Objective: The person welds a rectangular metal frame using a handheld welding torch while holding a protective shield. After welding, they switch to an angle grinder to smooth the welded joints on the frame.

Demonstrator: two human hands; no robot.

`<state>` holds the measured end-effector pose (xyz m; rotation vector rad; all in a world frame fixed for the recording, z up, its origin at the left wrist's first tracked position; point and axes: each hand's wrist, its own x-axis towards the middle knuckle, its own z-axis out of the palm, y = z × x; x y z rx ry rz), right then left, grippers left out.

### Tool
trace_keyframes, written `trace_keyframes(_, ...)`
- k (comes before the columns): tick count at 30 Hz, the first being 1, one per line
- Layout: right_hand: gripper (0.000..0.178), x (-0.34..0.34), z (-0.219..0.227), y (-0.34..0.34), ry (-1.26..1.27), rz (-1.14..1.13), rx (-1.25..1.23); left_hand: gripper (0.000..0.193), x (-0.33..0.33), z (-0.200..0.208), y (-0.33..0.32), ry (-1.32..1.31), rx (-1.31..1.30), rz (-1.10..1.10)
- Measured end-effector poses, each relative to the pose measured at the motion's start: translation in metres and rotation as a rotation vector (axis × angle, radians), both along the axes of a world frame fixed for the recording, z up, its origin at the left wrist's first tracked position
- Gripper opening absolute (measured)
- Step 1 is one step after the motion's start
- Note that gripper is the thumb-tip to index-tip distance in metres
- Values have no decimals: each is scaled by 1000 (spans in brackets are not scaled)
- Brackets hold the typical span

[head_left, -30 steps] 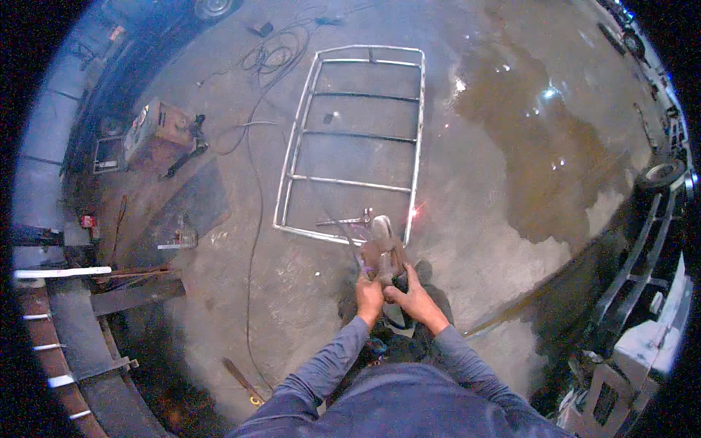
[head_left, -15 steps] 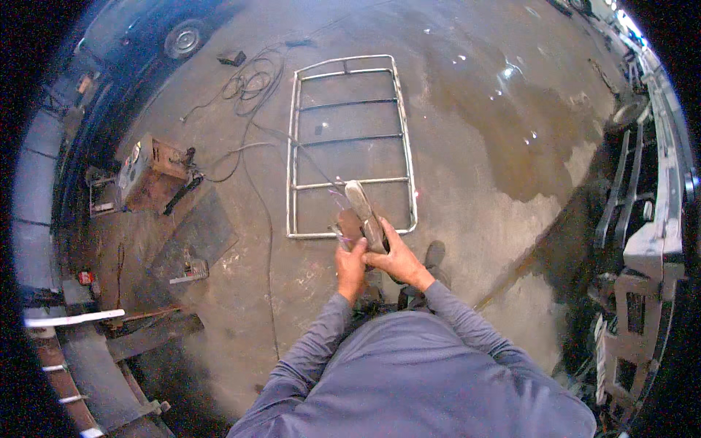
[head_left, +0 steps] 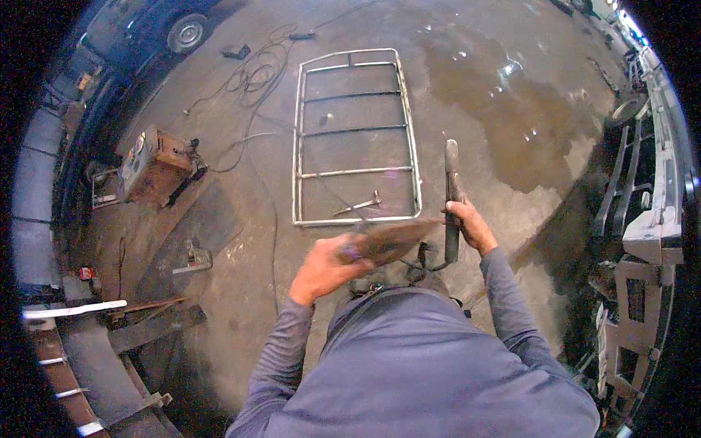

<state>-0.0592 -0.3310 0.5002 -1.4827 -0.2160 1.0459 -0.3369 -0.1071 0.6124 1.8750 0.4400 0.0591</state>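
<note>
My left hand [head_left: 328,264] is closed on a flat brown piece [head_left: 398,239], smeared by motion, so its kind is unclear. In my right hand [head_left: 473,228] is a welding electrode holder [head_left: 453,164] with a dark handle, its worn jaw end pointing away from me. A dark cable hangs from the handle's lower end. Beyond my hands a rectangular tubular metal frame [head_left: 298,146] with several crossbars lies on the floor. A small hammer [head_left: 359,205] lies within its near section.
A boxy brown welding machine [head_left: 161,171] stands at left, with cables [head_left: 259,77] coiled beyond it. A dark flat sheet [head_left: 193,230] is nearer. A blue vehicle [head_left: 139,36] is at far left; metal parts [head_left: 635,306] line the right. A wet patch [head_left: 511,131] marks the floor.
My hands have moved apart: the electrode holder went right and now stands more upright, while the brown piece swung across to lie more level. The hammer on the floor has come into sight.
</note>
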Motion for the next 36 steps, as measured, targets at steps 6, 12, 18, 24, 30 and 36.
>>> trace_keyframes(6, 80, -5, -2, 10, -201, 393, -124, 45, 97, 21, -69, -91, -34, -815)
trace_keyframes(12, 96, -82, 16, 62, -342, 657, -208, 37, 126, 49, -131, -138, -377, -1173)
trace_keyframes(18, 91, -136, 24, 94, -268, 604, -86, 47, 124, 35, -107, -210, -537, -961)
trace_keyframes(24, 89, -139, -1, 90, -312, 551, -56, 39, 70, 21, -23, -402, -426, -105)
trace_keyframes(30, 85, -135, 6, 70, -341, 367, -255, 44, -40, -32, 15, -275, -964, 487)
trace_keyframes(36, 90, -139, 12, 85, -622, 384, -367, 39, -62, -104, -10, 127, -1044, 603)
